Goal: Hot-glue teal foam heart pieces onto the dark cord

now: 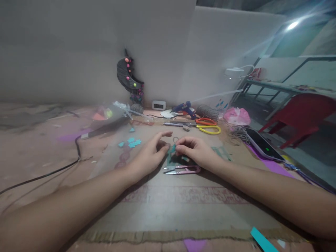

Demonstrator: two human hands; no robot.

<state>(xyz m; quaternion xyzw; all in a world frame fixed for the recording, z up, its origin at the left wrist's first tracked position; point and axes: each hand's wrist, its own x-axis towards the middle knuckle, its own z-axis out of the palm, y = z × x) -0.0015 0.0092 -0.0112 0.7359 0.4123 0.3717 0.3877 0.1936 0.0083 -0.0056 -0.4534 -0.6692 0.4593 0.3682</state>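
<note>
The tabletop [39, 157] spreads across the view, and a clear sheet [168, 218] covers its middle. Over the sheet, 2 hands face each other. The left hand [151, 153] has its thumb and index finger well parted, making a wide gap that opens toward the other hand. The right hand [196, 150] is curled, its thumb and index finger pinched narrowly on a small teal piece. Beyond them lie scissors handles, 1 orange [206, 121] and 1 yellow [210, 130]. Pink-handled snips [185, 170] rest on the sheet just below the right hand, blades pointing left. Several teal cutouts [134, 142] lie near the left hand, on its far side. The small teal piece [173, 148] sits at the right fingertips, just beside the left thumb; whether that thumb touches it, I cannot tell. A thin loop [175, 139] shows directly above it.
</note>
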